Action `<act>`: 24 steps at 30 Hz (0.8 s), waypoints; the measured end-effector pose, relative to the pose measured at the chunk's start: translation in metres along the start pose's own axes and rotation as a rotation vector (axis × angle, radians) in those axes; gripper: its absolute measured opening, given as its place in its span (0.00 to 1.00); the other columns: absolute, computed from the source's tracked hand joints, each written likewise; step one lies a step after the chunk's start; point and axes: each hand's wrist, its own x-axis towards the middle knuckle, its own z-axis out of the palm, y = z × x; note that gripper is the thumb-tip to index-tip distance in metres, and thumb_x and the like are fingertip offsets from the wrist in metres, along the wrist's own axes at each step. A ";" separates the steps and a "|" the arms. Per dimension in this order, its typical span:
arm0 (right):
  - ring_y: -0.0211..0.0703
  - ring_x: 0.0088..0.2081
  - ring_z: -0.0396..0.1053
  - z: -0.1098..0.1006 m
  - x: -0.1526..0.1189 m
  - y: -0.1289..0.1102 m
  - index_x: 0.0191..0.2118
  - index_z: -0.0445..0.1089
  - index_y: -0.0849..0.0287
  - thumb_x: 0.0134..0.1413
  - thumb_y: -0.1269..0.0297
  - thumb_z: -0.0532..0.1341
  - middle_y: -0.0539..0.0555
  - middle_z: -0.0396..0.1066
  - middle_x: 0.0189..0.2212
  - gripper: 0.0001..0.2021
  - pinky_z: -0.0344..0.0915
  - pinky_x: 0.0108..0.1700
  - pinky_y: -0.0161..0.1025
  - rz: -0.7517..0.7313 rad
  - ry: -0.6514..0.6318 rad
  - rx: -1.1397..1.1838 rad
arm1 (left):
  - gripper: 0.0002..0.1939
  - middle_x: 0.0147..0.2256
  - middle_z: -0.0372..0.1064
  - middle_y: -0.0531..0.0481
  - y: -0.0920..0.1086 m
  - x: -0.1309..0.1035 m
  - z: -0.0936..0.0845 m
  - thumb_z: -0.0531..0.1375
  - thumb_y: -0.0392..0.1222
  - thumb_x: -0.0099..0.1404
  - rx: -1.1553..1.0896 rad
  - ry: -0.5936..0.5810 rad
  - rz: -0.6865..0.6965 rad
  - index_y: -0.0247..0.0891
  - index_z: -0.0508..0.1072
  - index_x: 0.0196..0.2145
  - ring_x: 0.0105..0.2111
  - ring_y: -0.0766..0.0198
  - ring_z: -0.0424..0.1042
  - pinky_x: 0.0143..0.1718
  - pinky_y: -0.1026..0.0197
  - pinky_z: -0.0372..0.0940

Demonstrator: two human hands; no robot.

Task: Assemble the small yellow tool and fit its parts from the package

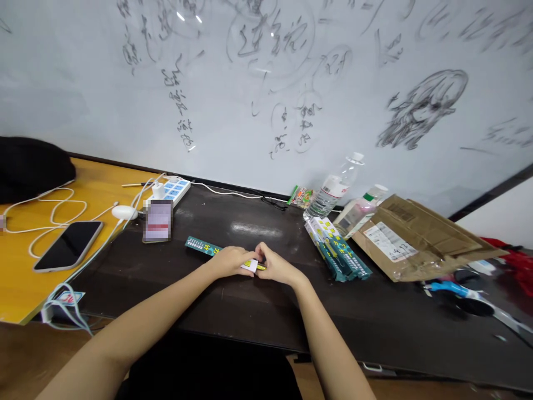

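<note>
My left hand [230, 261] is wrapped round a long, narrow green carton [202, 246] with white and yellow print, low over the dark table. One end of the carton sticks out to the left; the other, with a white and yellow flap [251, 264], shows between my hands. My right hand [276, 265] is closed at that end, fingers pinched by a thin yellow piece [261, 267] whose kind I cannot make out. Further right, several similar green and white cartons [336, 248] lie together.
Behind those cartons stand a water bottle [333, 191] and a smaller bottle [360, 212], beside a brown parcel [410, 236]. Scissors with blue handles [449, 288] lie right. Leftward are a power strip [177, 190], a phone [69, 246], another screen [158, 221] and loose cables. A whiteboard [208, 122] rises behind.
</note>
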 end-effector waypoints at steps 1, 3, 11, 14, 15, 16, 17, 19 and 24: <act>0.29 0.25 0.58 -0.001 0.000 0.001 0.38 0.56 0.55 0.38 0.69 0.63 0.46 0.58 0.32 0.19 0.56 0.23 0.28 -0.003 0.019 -0.010 | 0.22 0.32 0.68 0.50 -0.001 0.000 -0.001 0.55 0.58 0.60 0.002 0.010 -0.009 0.43 0.65 0.47 0.33 0.61 0.68 0.34 0.64 0.57; 0.28 0.24 0.58 -0.005 -0.001 0.004 0.41 0.55 0.54 0.39 0.67 0.62 0.47 0.59 0.35 0.21 0.57 0.22 0.28 0.046 0.042 0.004 | 0.22 0.33 0.68 0.50 -0.005 -0.001 -0.004 0.55 0.58 0.61 0.005 0.035 -0.049 0.42 0.65 0.47 0.34 0.61 0.68 0.34 0.65 0.57; 0.33 0.23 0.62 -0.027 -0.002 0.020 0.32 0.60 0.59 0.45 0.61 0.62 0.46 0.62 0.24 0.11 0.59 0.25 0.31 0.102 0.055 0.093 | 0.22 0.33 0.69 0.51 -0.021 -0.008 -0.019 0.55 0.58 0.60 0.023 0.075 -0.212 0.44 0.66 0.47 0.34 0.61 0.69 0.34 0.65 0.58; 0.35 0.27 0.62 -0.025 0.001 0.019 0.33 0.64 0.60 0.45 0.60 0.62 0.48 0.64 0.24 0.11 0.60 0.30 0.33 0.070 0.102 0.079 | 0.23 0.32 0.68 0.51 -0.020 -0.008 -0.017 0.55 0.59 0.60 0.033 0.084 -0.225 0.44 0.66 0.47 0.33 0.61 0.69 0.34 0.64 0.58; 0.35 0.27 0.62 -0.023 0.002 0.018 0.33 0.66 0.61 0.45 0.59 0.62 0.48 0.64 0.24 0.11 0.60 0.30 0.33 0.070 0.113 0.063 | 0.23 0.32 0.68 0.51 -0.020 -0.008 -0.016 0.55 0.59 0.60 0.030 0.087 -0.222 0.44 0.66 0.47 0.33 0.61 0.69 0.34 0.64 0.58; 0.34 0.26 0.61 -0.021 0.003 0.017 0.33 0.67 0.61 0.45 0.59 0.62 0.48 0.64 0.24 0.11 0.59 0.30 0.33 0.069 0.124 0.046 | 0.23 0.32 0.68 0.51 -0.020 -0.008 -0.016 0.55 0.59 0.60 0.024 0.088 -0.217 0.44 0.66 0.47 0.33 0.61 0.69 0.34 0.64 0.58; 0.34 0.25 0.60 -0.019 0.004 0.016 0.33 0.67 0.60 0.45 0.58 0.62 0.47 0.64 0.24 0.12 0.57 0.28 0.32 0.068 0.130 0.035 | 0.22 0.32 0.69 0.51 -0.019 -0.008 -0.016 0.56 0.58 0.60 0.018 0.087 -0.210 0.44 0.66 0.47 0.33 0.61 0.69 0.34 0.64 0.58; 0.33 0.24 0.57 -0.015 0.005 0.013 0.34 0.68 0.60 0.46 0.57 0.62 0.47 0.63 0.24 0.12 0.54 0.26 0.31 0.054 0.140 0.032 | 0.22 0.33 0.69 0.51 -0.019 -0.008 -0.016 0.56 0.58 0.60 0.008 0.086 -0.199 0.44 0.66 0.47 0.34 0.62 0.69 0.34 0.64 0.58; 0.34 0.24 0.57 -0.004 0.009 0.009 0.36 0.67 0.58 0.48 0.55 0.60 0.46 0.60 0.23 0.12 0.55 0.27 0.32 0.014 0.199 0.054 | 0.22 0.34 0.69 0.50 -0.016 -0.007 -0.015 0.56 0.58 0.60 0.008 0.106 -0.169 0.43 0.65 0.47 0.34 0.61 0.69 0.35 0.64 0.58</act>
